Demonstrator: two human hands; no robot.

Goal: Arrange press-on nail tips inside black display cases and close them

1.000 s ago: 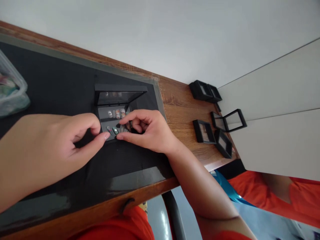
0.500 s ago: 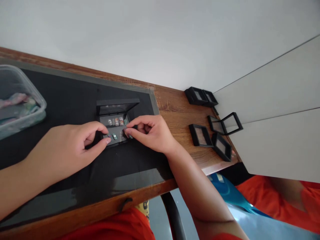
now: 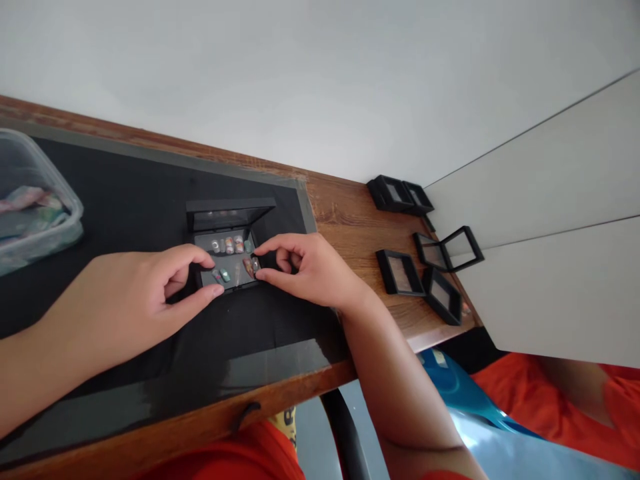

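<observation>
A small black display case (image 3: 231, 291) lies with its lid (image 3: 231, 215) raised on the black mat. Inside, several decorated press-on nails (image 3: 229, 245) form a back row. Two greenish nails (image 3: 225, 275) lie at the front left, and two brownish and shiny nails (image 3: 249, 267) at the front right. My left hand (image 3: 145, 290) is at the case's left side, thumb and forefinger apart around the front left nails. At the right side, my right hand (image 3: 305, 270) has thumb and forefinger apart, close beside the front right nails.
A clear plastic tub (image 3: 75, 217) with colourful packets stands at the far left. Several black frame cases lie to the right on the wooden table (image 3: 340, 207), one standing open (image 3: 463, 248). A person's orange clothing (image 3: 525, 393) shows at lower right, beside a blue chair (image 3: 460, 383).
My right thumb and forefinger have parted from a nail, which now lies at the front right. The left fingers have also spread apart. The view has shifted slightly.
</observation>
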